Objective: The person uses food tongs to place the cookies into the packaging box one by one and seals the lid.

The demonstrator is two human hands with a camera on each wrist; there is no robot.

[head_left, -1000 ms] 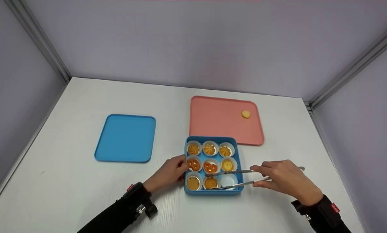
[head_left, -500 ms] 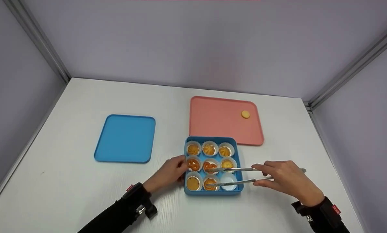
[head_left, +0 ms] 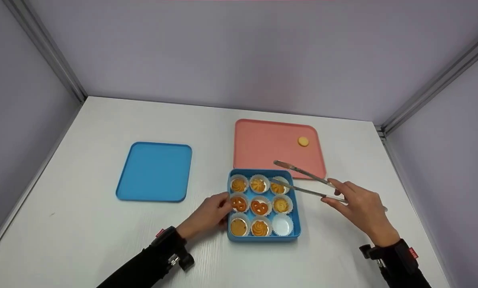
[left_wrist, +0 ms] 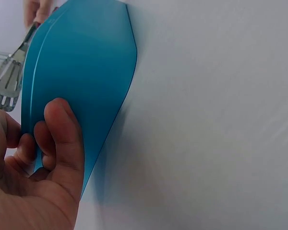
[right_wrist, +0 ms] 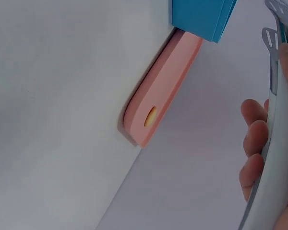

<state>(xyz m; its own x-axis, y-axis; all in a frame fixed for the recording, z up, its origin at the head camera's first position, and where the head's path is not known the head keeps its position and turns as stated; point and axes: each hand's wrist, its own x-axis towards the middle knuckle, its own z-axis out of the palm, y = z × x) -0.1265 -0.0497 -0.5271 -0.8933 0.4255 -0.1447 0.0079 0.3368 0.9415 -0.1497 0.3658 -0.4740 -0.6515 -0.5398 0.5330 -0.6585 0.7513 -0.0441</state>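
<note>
My left hand [head_left: 209,212] grips the left wall of a blue box [head_left: 263,238]; in the left wrist view its thumb and fingers come from both sides of the rim. Inside the box, paper cups hold cookies of several shapes, among them a pretzel [head_left: 259,207] and a swirl cookie [head_left: 259,228]. The near right paper cup [head_left: 283,225] holds no cookie. My right hand [head_left: 361,208] holds metal tongs [head_left: 309,175], their arms spread with nothing between the slotted tips [left_wrist: 9,76]. These tips hover over the box's far right corner and the pink tray's near edge.
Behind the box lies a pink tray [head_left: 263,140] with one round yellow cookie [head_left: 303,141] at its right. A flat blue tray [head_left: 155,172] lies to the left on the white table [head_left: 83,180]. Grey walls enclose the table's back and sides.
My right hand has lifted and swung the tongs away from the near right cup, up toward the box's far corner and the pink tray. The left hand and the box stay put.
</note>
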